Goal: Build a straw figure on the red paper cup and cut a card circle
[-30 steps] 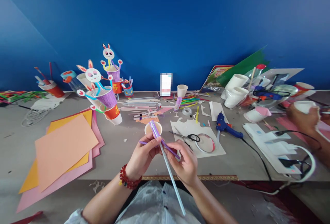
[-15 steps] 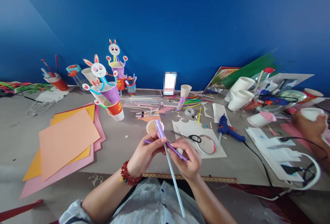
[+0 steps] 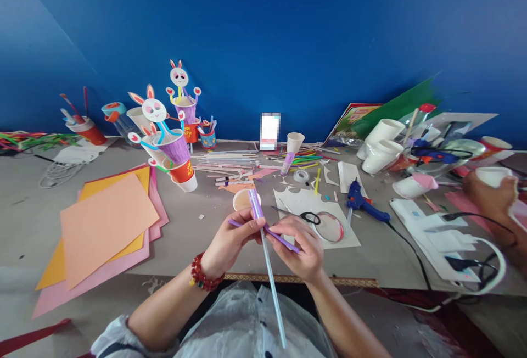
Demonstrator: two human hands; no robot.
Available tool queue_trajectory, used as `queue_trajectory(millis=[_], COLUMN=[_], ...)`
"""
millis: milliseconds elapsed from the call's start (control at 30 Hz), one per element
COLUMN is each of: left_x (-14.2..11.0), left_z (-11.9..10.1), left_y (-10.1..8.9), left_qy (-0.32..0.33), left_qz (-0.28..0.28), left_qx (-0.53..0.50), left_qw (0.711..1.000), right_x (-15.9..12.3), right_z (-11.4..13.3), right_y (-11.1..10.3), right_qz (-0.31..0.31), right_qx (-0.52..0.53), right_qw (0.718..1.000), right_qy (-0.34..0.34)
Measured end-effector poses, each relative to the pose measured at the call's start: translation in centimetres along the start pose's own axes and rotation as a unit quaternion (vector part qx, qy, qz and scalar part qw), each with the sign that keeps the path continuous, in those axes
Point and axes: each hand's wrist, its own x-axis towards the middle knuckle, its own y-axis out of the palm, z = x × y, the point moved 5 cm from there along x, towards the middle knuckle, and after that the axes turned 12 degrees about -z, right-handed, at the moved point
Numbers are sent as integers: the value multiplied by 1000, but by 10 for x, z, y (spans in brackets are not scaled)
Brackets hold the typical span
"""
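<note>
- Purple straw piece (image 3: 254, 204): held in front of the person's body, above the near edge of the table (image 3: 185, 237), its upper end pointing toward the wall.
- Pale blue straw (image 3: 272, 286): runs from the left hand's grasp down and toward the person, its lower end before the shirt (image 3: 242, 328).
- Ribbed purple strip (image 3: 285, 242): slants from the left fingertips to the right hand.
- Left hand (image 3: 236, 237): thumb and fingers clamped on the purple straw piece; a red bead bracelet (image 3: 203, 274) circles the wrist.
- Right hand (image 3: 304, 248): thumb and fingers pinched together on the ribbed purple strip.
- Paper cup (image 3: 242, 200): just beyond the left hand, partly hidden by it.
- Scissors (image 3: 309, 218) and tape ring (image 3: 340, 230): on a cut white sheet (image 3: 349, 239), right of the hands.
- Blue glue gun (image 3: 362, 201): farther right, near a white power strip (image 3: 411, 226).
- Paper stack (image 3: 109, 231): at left, peach sheet uppermost.
- Rabbit figures: a nearer one (image 3: 154, 111) and a farther one (image 3: 179, 77), both rising from cups.
- Co-worker's hand (image 3: 489, 199): at far right, holding a white cup (image 3: 493, 175).
- Blue wall (image 3: 263, 39): behind the table.
</note>
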Motion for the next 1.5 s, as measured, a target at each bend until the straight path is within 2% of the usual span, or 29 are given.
queue_trajectory(millis=[200,600,733,900,1000,1133,1267,1500], left_x=[2,2,4,6,7,8,9,8], left_z=[-3,-4,-6,-12,-14,-12,-9,-7], left_y=[1,4,3,7,9,7,4,6], left_qy=[12,29,36,41,43,45,46,47], left_qz=[15,30,39,87,106,98,89,70], left_qx=[32,39,66,144,168,152,143,125], left_qw=[999,998,996,985,979,982,985,989], right_x=[5,3,8,14,16,15,12,10], right_z=[0,-1,-3,-6,-11,-15,-15,-10], right_y=[-3,-4,-5,-5,-6,-8,-10,-8], right_qz=[24,6,49,160,194,185,137,95], right_qx=[5,8,22,33,36,58,84,73], right_qw=[1000,1000,998,986,980,981,987,993], right_qy=[-11,-23,-14,-21,-16,4,24,14])
